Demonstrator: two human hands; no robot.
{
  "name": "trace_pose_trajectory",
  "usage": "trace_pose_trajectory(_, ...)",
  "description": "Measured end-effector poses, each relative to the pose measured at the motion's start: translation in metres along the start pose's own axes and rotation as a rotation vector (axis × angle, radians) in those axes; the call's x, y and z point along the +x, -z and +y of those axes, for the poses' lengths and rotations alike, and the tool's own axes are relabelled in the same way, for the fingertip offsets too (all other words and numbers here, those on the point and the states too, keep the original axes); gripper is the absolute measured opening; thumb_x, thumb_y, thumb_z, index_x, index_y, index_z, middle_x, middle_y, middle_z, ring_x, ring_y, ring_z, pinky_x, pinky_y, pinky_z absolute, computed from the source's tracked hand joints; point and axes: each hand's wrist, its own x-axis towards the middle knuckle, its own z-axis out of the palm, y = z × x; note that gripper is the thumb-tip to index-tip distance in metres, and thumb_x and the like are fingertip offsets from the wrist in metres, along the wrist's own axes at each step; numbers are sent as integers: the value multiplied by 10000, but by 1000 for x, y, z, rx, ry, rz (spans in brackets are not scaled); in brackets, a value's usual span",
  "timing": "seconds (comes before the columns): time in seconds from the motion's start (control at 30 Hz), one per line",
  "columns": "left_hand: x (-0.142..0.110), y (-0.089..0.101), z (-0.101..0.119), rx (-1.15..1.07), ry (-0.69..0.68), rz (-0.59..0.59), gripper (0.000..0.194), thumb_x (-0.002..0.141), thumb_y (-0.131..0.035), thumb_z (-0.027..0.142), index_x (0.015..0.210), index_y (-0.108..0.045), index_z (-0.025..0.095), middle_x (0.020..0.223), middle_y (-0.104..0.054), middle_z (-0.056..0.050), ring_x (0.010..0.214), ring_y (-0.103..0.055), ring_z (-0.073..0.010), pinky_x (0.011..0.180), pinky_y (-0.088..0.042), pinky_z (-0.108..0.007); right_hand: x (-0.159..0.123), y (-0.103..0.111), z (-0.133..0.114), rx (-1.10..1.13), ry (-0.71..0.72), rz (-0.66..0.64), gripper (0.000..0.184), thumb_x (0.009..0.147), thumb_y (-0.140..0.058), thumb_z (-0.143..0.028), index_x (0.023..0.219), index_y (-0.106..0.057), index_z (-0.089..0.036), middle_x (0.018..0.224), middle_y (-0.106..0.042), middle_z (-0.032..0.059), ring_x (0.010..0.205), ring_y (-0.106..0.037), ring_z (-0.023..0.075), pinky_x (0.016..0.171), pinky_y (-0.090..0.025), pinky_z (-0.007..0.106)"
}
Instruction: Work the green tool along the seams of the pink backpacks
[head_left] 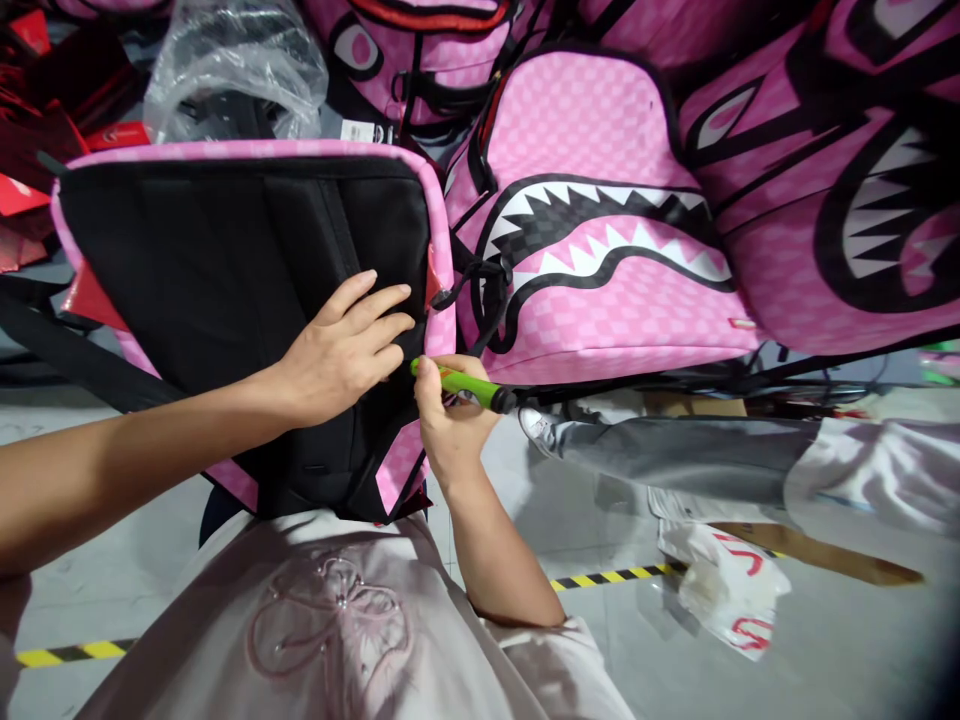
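Observation:
A backpack point(225, 250) with a black back panel and pink checked edging lies in front of me, its back facing up. My left hand point(341, 350) rests on the panel, fingers stretched out and a little apart. At the bag's right edge, my right hand point(457, 410) is closed round a bright green pen-like tool point(469, 385) with a dark round end. The tool's thin end points left, close to the panel beside my left fingers; its exact kind cannot be made out. A black and pink strap point(401, 465) lies below my right hand.
Pink shark-mouth backpacks point(577, 120) crowd the right and back. Clear plastic wrapping point(236, 65) lies behind the bag, red items point(56, 130) at the left. Another person's leg point(697, 455) shows at right, near a white plastic bag point(724, 580) on the floor.

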Motion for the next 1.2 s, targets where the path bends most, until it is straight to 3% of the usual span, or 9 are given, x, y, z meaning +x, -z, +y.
trace_pose_trajectory(0.33, -1, -4, 0, -13, 0, 53, 162, 975, -529, 165, 893, -656, 223, 1301, -686, -28, 1430, -485, -241, 1264, -346, -494, 5, 0, 0, -125, 44, -12, 307, 957, -603, -472, 840, -599, -188, 665, -621, -20, 554, -593, 120, 569, -479, 251)
trace_pose_trajectory(0.7, -2, -7, 0, 142, -45, 100, 201, 991, -520, 172, 879, -679, 226, 1276, -701, -28, 1406, -514, -231, 1259, -367, -473, 9, 1, 0, -127, 36, -23, 315, 942, -614, -479, 828, -603, -185, 670, -639, -10, 552, -607, 128, 560, -484, 254)
trace_pose_trajectory(1.07, 2, -4, -1, 9, 34, -13, 189, 1002, -510, 196, 898, -665, 226, 1314, -677, -25, 1447, -467, -235, 1279, -331, -493, 11, -2, 2, -89, 2, -50, 317, 940, -620, -490, 847, -603, -188, 676, -648, -6, 564, -623, 139, 568, -493, 264)
trace_pose_trajectory(1.2, 2, -4, -2, 32, 31, -30, 197, 1011, -505, 226, 903, -670, 221, 1318, -671, -26, 1450, -461, -239, 1294, -299, -490, 9, -3, 5, -38, -18, 0, 298, 946, -626, -466, 855, -596, -184, 698, -652, -7, 559, -624, 130, 557, -490, 256)
